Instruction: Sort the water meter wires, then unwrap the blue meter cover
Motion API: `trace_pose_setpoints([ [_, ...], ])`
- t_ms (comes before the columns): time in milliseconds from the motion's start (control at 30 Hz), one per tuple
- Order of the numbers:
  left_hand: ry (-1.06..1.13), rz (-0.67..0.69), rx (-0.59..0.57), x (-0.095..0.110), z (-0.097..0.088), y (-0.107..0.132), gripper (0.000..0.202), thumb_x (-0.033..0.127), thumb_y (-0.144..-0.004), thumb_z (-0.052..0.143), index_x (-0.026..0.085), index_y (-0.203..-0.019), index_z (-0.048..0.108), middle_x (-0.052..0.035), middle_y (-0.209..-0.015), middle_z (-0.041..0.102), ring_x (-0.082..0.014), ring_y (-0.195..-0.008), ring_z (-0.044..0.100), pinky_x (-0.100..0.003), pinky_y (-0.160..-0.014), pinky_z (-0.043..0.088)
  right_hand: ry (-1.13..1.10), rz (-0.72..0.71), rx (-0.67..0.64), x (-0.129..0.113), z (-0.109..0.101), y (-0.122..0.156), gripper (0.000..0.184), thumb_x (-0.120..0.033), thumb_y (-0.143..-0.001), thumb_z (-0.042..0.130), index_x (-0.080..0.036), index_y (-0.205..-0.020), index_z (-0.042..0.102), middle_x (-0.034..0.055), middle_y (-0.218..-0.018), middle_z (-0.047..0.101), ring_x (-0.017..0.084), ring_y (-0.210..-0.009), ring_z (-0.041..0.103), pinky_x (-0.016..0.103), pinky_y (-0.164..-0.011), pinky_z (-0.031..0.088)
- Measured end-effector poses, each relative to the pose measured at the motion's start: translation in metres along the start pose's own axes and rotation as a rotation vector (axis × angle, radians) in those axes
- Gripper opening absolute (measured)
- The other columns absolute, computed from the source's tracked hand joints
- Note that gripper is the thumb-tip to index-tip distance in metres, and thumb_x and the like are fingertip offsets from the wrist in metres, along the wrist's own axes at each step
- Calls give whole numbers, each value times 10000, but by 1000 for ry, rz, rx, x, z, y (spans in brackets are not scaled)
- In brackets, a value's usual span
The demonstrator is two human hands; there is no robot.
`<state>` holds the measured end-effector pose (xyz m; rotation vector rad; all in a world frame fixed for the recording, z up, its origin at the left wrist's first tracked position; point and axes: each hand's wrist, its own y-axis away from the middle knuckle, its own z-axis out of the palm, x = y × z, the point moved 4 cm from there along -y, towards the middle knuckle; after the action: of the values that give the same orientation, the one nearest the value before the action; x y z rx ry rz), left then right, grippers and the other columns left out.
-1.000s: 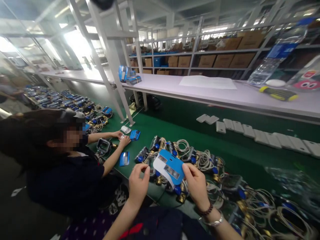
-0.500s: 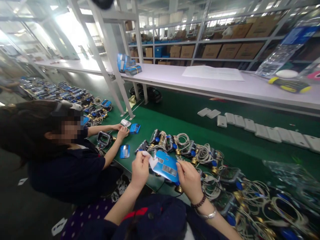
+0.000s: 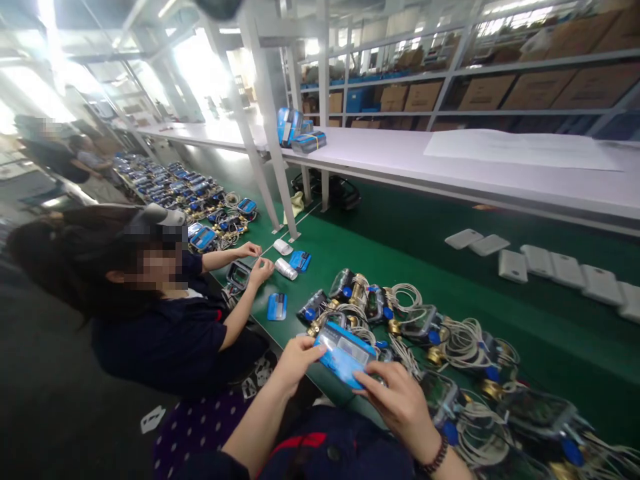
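A blue face panel (image 3: 345,353) with grey and clear windows is tilted between my two hands, above the near edge of the green bench. My left hand (image 3: 300,360) pinches its left edge, thumb on top. At the lower right edge, the thumb and fingers of my right hand (image 3: 397,397) close on the same panel. Just beyond it lie several meters with brass fittings (image 3: 435,355), blue caps and coiled grey cables (image 3: 467,340). Another blue panel (image 3: 277,307) rests flat on the bench to the left.
A co-worker (image 3: 165,313) sits at my left, hands over the bench near a meter (image 3: 239,275) and white rolls (image 3: 286,269). White covers (image 3: 560,272) line the far side. Above runs a white shelf (image 3: 380,147) on metal posts, bearing stacked blue panels (image 3: 309,141) and paper (image 3: 515,150).
The white strip that my left hand held at the panel's corner is out of sight. That hand now grips the panel's left edge. My view has swung left.
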<state>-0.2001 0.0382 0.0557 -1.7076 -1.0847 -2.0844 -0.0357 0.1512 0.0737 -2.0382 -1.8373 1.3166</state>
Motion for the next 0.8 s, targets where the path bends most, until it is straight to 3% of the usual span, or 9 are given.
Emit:
trace_pose_setpoints([
  [33, 44, 20, 53, 3, -3, -3, 441, 501, -543, 746, 93, -689, 662, -40, -648, 633, -135, -604, 522, -255, -638, 399, -41, 52, 1, 4, 4, -2, 265, -345, -801, 649, -301, -1062, 667, 70, -984, 641, 204, -840, 590, 316, -696, 501],
  [100, 93, 72, 155, 10, -14, -9, 425, 499, -555, 744, 104, -685, 658, -38, -673, 639, -141, -637, 527, -259, -666, 405, -145, 255, 45, 18, 11, -6, 573, -453, -695, 728, -278, -1216, 564, 102, -1195, 551, 248, -982, 570, 353, -752, 521],
  [167, 83, 120, 156, 14, -22, -15, 416, 508, -576, 730, 111, -678, 653, -32, -675, 633, -141, -650, 522, -257, -676, 404, -275, 511, 105, 35, 19, -8, 694, -526, -700, 682, -232, -1294, 474, 133, -1294, 465, 253, -1020, 564, 349, -738, 539],
  [267, -5, 154, -10, 17, -24, -29, 412, 514, -607, 709, 114, -691, 662, -29, -657, 613, -138, -636, 506, -254, -659, 397, -405, 730, 67, 53, 33, -11, 388, -524, -792, 540, -187, -944, 655, 135, -1175, 552, 251, -1017, 575, 342, -790, 526],
  [333, -114, 176, -97, 21, -24, -42, 403, 517, -641, 683, 116, -689, 669, -29, -650, 598, -139, -632, 496, -255, -648, 385, -379, 766, 19, 61, 39, -14, 358, -513, -790, 535, -188, -686, 645, 129, -1110, 589, 272, -1065, 552, 373, -897, 473],
  [367, -176, 194, -120, 25, -25, -50, 398, 516, -659, 667, 119, -670, 668, -28, -641, 585, -138, -627, 488, -254, -637, 377, -357, 777, 18, 64, 40, -15, 344, -502, -784, 547, -190, -669, 640, 124, -1140, 579, 276, -1096, 534, 386, -937, 446],
  [500, -326, 303, -237, 47, -23, -87, 421, 524, -702, 627, 137, -536, 631, -16, -557, 503, -136, -598, 457, -263, -610, 360, -412, 864, 86, 79, 46, -16, 332, -480, -736, 617, -202, -915, 658, 112, -1330, 456, 270, -1156, 502, 385, -942, 461],
  [667, -316, 319, -565, 57, -4, -124, 466, 613, -667, 624, 153, -617, 686, -62, -651, 601, -184, -690, 557, -292, -681, 436, -484, 1019, 213, 107, 51, -9, 489, -480, -685, 675, -196, -1079, 628, 129, -1317, 476, 277, -1152, 513, 355, -859, 524],
  [800, -403, 345, -777, 52, 2, -148, 396, 538, -751, 576, 169, -778, 720, -99, -833, 674, -214, -846, 607, -317, -817, 463, -454, 1021, 83, 114, 56, -10, 383, -508, -715, 642, -192, -918, 714, 131, -1222, 563, 289, -1102, 547, 389, -917, 484],
])
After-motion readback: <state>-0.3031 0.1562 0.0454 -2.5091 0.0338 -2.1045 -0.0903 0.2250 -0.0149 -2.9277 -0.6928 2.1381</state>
